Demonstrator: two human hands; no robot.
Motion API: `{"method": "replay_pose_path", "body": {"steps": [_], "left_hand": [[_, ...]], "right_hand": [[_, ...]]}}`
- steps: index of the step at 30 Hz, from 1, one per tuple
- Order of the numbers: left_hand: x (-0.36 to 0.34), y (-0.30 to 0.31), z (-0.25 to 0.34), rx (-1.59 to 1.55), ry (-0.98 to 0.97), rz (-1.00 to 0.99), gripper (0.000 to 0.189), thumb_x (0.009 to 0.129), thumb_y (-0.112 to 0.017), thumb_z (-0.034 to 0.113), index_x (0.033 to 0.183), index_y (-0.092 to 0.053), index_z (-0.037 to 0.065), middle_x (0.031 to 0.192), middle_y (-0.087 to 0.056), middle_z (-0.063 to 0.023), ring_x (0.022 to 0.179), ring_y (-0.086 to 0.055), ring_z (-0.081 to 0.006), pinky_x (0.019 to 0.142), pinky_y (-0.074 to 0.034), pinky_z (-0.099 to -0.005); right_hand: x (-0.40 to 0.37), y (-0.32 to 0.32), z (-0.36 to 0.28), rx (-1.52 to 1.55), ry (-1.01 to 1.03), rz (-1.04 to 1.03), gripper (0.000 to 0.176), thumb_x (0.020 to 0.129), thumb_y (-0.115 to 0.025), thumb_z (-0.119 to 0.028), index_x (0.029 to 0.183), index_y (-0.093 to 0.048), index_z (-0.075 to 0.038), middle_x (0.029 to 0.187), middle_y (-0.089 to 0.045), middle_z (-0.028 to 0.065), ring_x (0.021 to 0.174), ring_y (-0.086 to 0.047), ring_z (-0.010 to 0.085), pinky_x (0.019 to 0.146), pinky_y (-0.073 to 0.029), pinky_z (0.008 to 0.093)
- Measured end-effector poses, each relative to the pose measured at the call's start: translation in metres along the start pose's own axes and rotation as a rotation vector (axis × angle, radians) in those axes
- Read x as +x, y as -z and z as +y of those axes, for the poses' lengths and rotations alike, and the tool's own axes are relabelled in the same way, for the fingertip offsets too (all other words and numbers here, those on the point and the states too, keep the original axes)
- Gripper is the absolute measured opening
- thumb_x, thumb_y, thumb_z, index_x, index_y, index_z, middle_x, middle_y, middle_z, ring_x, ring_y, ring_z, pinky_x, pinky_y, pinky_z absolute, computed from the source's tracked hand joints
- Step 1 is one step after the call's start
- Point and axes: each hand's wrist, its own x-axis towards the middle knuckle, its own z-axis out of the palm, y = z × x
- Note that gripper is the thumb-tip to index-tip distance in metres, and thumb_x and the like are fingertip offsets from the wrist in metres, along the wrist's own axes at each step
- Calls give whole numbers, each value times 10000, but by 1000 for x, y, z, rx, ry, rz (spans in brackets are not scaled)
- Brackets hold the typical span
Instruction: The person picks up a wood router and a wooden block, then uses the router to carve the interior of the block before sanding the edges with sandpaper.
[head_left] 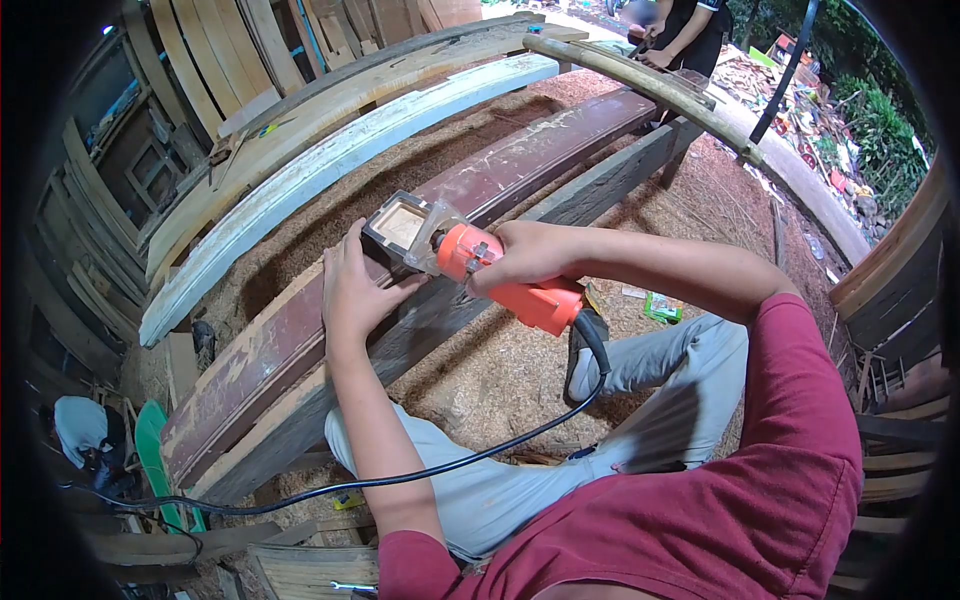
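Observation:
My right hand [530, 252] is closed round the orange body of a corded trim router [545, 303]. Its clear guard and square black base [400, 230] point to the left, over a maroon-painted plank [245, 390] with its paint partly scraped off. Close to the base's left corner, my left hand [355, 285] rests on the plank with fingers stretched out and thumb spread. A black cord [440, 467] runs from the router across my left forearm toward the lower left.
A grey weathered beam [450, 300] lies along the maroon plank. Beyond them are a white plank [330, 155] and bare wooden boards [300, 110]. Another person [690, 35] works at the far end. Shavings cover the ground [480, 385]; a green plastic chair [150, 450] stands at left.

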Motion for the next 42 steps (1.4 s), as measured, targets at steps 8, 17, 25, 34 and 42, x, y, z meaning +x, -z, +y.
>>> {"method": "replay_pose_path", "body": {"steps": [8, 17, 25, 34, 42], "left_hand": [[0, -1, 0, 3, -3, 3, 1167, 604, -1007, 485, 1537, -463, 43, 1452, -629, -208, 1359, -553, -442, 1243, -342, -582], [0, 1, 1, -11, 0, -9, 1179, 602, -1003, 501, 1545, -452, 57, 1437, -645, -210, 1363, -585, -439, 1273, -279, -633], [0, 7, 7, -28, 57, -64, 1204, 640, -979, 506, 1579, -410, 10, 1504, -588, -236, 1458, -488, -435, 1289, -267, -601], [-7, 7, 19, -124, -63, 70, 949, 718, -933, 381, 1549, -543, 140, 1642, -472, -214, 1548, -392, -455, 1313, -196, -599], [-13, -23, 24, -27, -181, 114, 375, 835, -858, 121, 1204, -791, 137, 1533, -589, -166, 1503, -467, -433, 1253, -340, -557]], "right_hand": [[-5, 0, -5, 1, -18, -9, 465, 759, -861, -397, 966, -733, -1, 852, -734, 120, 699, -723, 217, 652, -592, 359], [-3, 2, -1, 12, -4, -17, 434, 794, -838, -366, 1003, -717, -5, 885, -731, 107, 721, -711, 202, 665, -582, 349], [-36, 23, 3, 241, 151, 92, 448, 826, -805, -336, 1073, -700, 23, 911, -722, 92, 716, -698, 160, 654, -598, 339], [-22, 23, 43, 1106, 201, 124, 564, 922, -761, -414, 1260, -560, -9, 953, -722, 144, 741, -749, 240, 668, -657, 407], [30, 47, 36, 1425, 377, -217, 626, 901, -758, -421, 1296, -529, 8, 996, -719, 184, 757, -762, 311, 676, -669, 436]]}}
